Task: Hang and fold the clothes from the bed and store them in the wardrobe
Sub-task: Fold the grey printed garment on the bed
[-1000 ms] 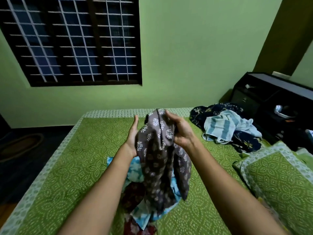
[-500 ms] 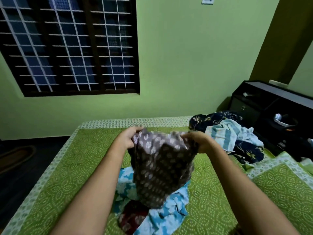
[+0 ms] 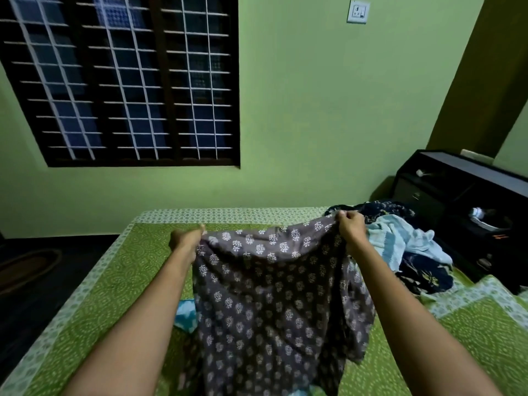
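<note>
Green bedcover stretches from the left hand (image 3: 187, 238) out to the bed's (image 3: 108, 281) pale left border. On the right, a light blue towel (image 3: 400, 238) heaped on navy floral cloth (image 3: 423, 275) lies just beside the right hand (image 3: 351, 225). Each grip is pinched closed on the top edge of the grey floral-print garment (image 3: 271, 295). That edge runs left to right, higher at the right, and the cloth hangs toward the person.

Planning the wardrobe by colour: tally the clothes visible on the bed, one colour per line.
Grey printed garment, held up: 1
Turquoise cloth, mostly hidden: 1
Pale blue striped cloth: 1
Navy floral garment: 1
Total: 4
</note>
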`<move>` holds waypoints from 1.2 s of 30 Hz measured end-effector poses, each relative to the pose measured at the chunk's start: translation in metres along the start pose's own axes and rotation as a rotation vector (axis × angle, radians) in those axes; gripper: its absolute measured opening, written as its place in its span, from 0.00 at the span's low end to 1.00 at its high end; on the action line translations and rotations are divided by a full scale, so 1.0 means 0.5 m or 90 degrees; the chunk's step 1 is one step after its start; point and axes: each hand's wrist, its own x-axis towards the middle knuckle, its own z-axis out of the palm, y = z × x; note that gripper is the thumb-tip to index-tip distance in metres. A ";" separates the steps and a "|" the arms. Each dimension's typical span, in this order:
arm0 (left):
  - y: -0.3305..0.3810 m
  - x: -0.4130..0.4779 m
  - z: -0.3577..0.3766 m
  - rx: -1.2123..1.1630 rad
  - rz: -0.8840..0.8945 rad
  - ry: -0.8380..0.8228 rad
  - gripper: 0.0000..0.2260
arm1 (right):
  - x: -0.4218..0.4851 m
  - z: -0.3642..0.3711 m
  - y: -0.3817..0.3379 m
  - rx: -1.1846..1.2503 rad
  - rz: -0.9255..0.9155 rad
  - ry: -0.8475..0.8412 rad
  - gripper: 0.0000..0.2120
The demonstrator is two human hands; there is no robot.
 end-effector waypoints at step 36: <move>0.123 -0.261 0.080 -0.166 0.343 -0.349 0.09 | -0.199 0.016 -0.172 0.103 -0.352 -0.460 0.06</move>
